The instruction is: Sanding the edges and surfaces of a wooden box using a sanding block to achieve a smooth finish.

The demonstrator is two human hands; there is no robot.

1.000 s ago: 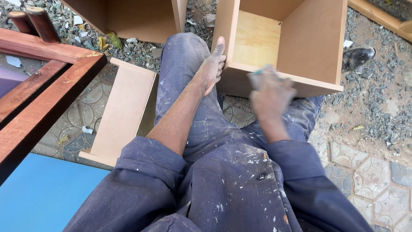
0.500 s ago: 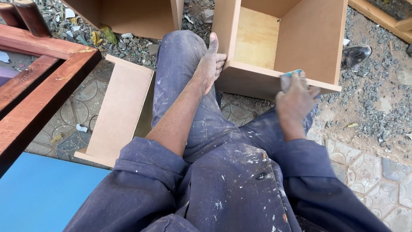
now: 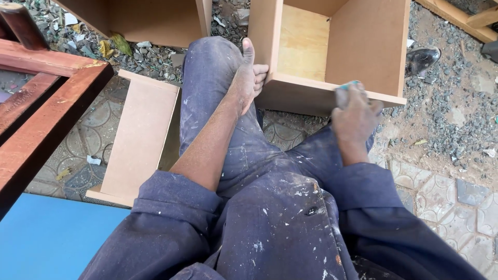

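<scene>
A: Wooden box (image 3: 358, 49), open side up, sits on gravel right in front of the knees. Who's got it?
B: Left hand (image 3: 248, 83) clamps the box's left corner, thumb up along the side panel, fingers curled round the edge.
A: And the rt one?
B: Right hand (image 3: 355, 116) is closed on a small teal-edged pad (image 3: 346, 89), pressing it on the near top edge of the box. Pad's blurred, can't tell more.
A: Around it?
B: Flat board (image 3: 142, 135) lies left of the leg, red-brown frame (image 3: 49, 111) beyond that, black shoe (image 3: 421, 59) off right.
</scene>
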